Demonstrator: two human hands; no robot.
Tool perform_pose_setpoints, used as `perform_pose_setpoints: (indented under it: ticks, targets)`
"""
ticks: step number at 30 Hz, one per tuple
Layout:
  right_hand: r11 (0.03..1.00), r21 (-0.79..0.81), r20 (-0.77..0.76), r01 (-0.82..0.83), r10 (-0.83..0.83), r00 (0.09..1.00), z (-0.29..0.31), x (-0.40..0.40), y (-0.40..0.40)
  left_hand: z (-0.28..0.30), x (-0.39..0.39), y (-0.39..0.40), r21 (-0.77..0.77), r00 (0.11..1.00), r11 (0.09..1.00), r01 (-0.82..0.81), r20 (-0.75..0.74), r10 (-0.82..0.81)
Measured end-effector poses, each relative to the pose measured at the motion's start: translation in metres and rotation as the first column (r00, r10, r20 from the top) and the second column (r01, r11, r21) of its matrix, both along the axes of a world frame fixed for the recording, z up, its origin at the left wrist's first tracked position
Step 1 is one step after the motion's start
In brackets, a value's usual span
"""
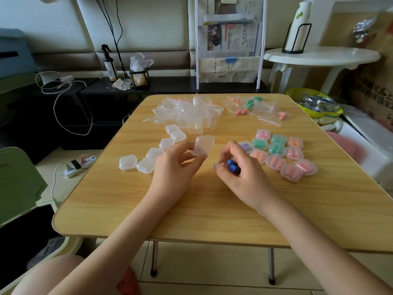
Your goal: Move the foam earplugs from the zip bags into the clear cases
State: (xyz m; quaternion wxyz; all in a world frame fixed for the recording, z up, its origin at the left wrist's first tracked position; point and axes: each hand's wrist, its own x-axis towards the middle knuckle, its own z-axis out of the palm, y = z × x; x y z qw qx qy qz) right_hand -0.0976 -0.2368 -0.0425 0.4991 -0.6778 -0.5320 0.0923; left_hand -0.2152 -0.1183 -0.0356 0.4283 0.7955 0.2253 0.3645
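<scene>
Just below the middle of the frame both hands hover over the wooden surface [212,199]. The right hand [238,173] has its fingers curled round two blue earplugs [232,166], which lie side by side against the palm with their rounded ends pointing up and left. The left hand [176,165] pinches a clear case [203,144] between thumb and fingertips, tilted; whether its lid is open I cannot tell. The case sits just up and left of the plugs, close but apart, so the right hand is the one to carry them over.

Farther off, at center right, lie filled cases [282,152] with pink, orange, green and purple pairs. At center left are empty cases [148,158]. Beyond, a heap of emptied zip bags [189,112] sits in the upper middle, and bags holding plugs [253,108] to its right.
</scene>
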Motion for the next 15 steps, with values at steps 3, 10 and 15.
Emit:
perform_pose_setpoints:
  ticks: [3,10,15]
  targets:
    - [0.999,-0.018,0.057,-0.038,0.039,0.998,0.0001,-0.0016,-0.0003,-0.0027,0.0009,0.0033,-0.050,1.000,0.999,0.005,-0.028,-0.007]
    - [0.994,0.105,0.131,0.001,-0.015,0.991,0.0009,0.0003,0.0004,-0.0055,0.0015,0.0026,0.121,0.999,0.993,0.015,-0.041,-0.010]
    - [0.988,0.151,0.246,0.027,-0.064,0.967,-0.0057,0.0039,0.0042,0.0011,0.0014,0.0015,-0.202,0.995,0.975,0.093,0.043,-0.086]
